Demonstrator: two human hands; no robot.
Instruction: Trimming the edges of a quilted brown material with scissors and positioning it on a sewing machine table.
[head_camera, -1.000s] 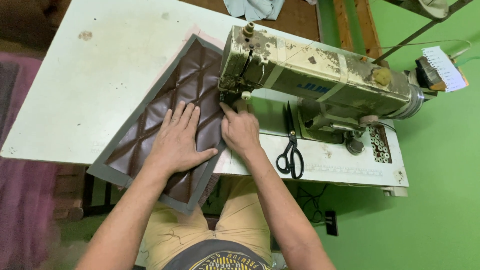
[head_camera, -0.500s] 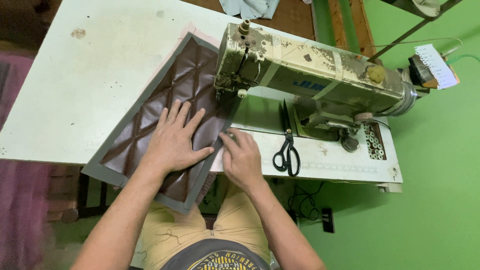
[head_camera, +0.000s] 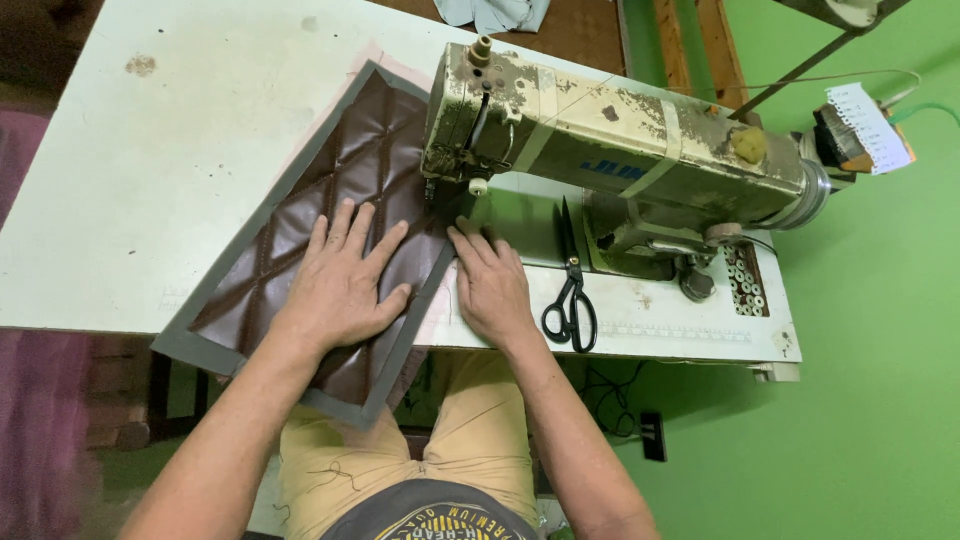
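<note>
A long brown quilted leather-like panel (head_camera: 345, 175) with a grey border lies diagonally across the white sewing table (head_camera: 150, 180), its near end hanging over the front edge. My left hand (head_camera: 345, 280) lies flat on the panel with fingers spread. My right hand (head_camera: 490, 285) presses flat on the panel's right edge, fingertips just short of the needle area. The worn cream sewing machine (head_camera: 610, 150) stands over the panel's right side, its head above my fingertips.
Black scissors (head_camera: 570, 290) lie on the table right of my right hand. A cloth scrap (head_camera: 490, 12) sits at the far edge. A thread stand (head_camera: 860, 130) is at the right. Green floor (head_camera: 860, 400) lies beyond the table.
The panel has shifted and my right hand slid forward along its edge toward the needle. My left hand stayed spread on the panel.
</note>
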